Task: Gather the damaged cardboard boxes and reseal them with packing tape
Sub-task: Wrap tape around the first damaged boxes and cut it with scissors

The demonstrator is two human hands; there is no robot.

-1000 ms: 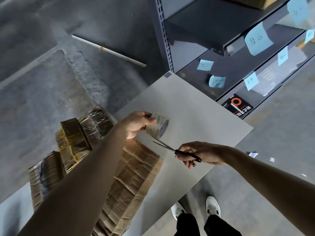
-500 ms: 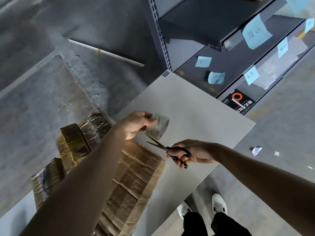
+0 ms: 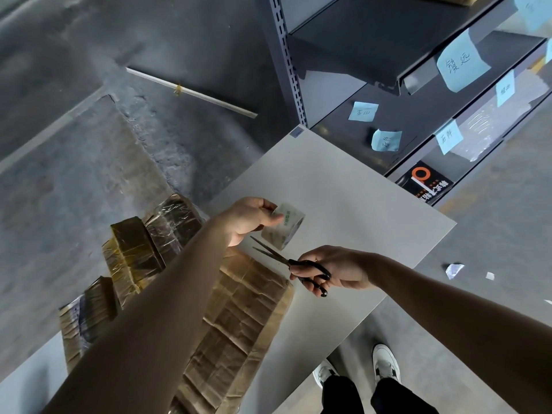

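My left hand (image 3: 249,218) grips a roll of clear packing tape (image 3: 285,227) above the white table (image 3: 343,204). Black-handled scissors (image 3: 291,261) are held in my right hand (image 3: 337,270), their blades parted and pointing up-left just under the roll. A large creased cardboard box (image 3: 239,321), wrapped in tape, lies on the table under my left forearm. To its left stand smaller taped boxes (image 3: 134,252), one shiny with clear tape (image 3: 173,222), another at the table's left edge (image 3: 86,312).
A grey metal shelf rack (image 3: 403,70) with blue sticky notes stands behind the table's far right. A white strip (image 3: 191,92) lies on the concrete floor. Paper scraps (image 3: 454,270) litter the floor right of the table. My white shoes (image 3: 385,366) show below the table edge.
My right hand has brought the scissors left and up toward the tape roll, and the blades now sit just under it. My left hand keeps hold of the roll.
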